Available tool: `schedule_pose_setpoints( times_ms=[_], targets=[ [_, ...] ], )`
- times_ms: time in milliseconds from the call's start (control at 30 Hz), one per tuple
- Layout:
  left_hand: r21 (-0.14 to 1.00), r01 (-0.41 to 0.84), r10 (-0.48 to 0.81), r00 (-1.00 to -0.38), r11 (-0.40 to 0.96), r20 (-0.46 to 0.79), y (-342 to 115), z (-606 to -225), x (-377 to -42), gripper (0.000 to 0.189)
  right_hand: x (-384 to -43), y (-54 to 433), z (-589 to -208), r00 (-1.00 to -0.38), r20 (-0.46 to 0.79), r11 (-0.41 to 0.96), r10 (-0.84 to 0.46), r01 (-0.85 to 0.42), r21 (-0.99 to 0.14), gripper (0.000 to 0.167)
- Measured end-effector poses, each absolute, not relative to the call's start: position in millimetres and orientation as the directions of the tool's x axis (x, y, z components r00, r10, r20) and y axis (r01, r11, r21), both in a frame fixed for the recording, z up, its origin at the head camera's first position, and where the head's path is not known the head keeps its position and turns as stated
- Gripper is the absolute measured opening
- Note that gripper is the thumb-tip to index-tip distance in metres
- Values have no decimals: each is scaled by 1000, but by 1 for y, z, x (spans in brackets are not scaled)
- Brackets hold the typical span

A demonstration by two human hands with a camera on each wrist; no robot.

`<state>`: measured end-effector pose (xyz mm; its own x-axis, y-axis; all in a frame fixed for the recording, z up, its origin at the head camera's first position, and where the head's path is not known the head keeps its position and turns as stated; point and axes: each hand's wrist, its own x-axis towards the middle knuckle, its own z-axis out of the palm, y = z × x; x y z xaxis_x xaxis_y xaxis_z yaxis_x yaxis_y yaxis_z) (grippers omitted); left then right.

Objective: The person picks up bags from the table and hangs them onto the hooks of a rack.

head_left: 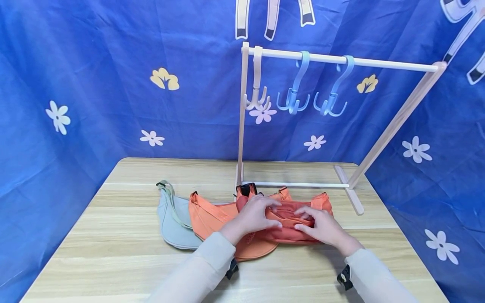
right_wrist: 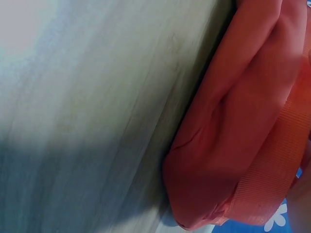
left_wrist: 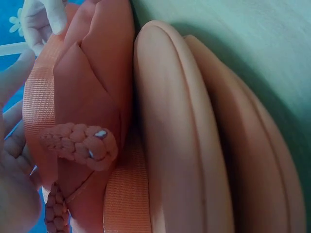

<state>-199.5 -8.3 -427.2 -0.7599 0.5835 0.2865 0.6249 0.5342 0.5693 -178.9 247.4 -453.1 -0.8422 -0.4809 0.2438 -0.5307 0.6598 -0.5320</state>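
A red shoulder bag with an orange-red webbing strap lies on the table under both hands. My left hand is at the bag's left part, its thumb and fingers spread apart near the strap. Over the right part is my right hand, its fingers bent loosely with a gap to the thumb, whose tip is right at the strap in the left wrist view. A braided red pull hangs at the bag's front. Beneath the red bag's left side lies an orange bag, partly covered.
A pale grey-green bag lies at the left, overlapped by the orange one. Behind the bags stands a rack with a white rail, a beige hook and two blue hooks. The wooden tabletop meets a blue curtain.
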Motion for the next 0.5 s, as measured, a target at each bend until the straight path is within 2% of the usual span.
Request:
schedule_pose_setpoints(
  times_ms=[200, 500],
  targets=[
    [575, 623, 579, -761, 530, 292, -7, -427, -200, 38, -180, 249, -452, -854, 229, 653, -467, -508, -561, 23],
    [558, 681, 592, -716, 475, 370, -7, -429, -201, 20, -182, 250, -442, -846, 246, 615, -473, -517, -596, 7]
  ],
)
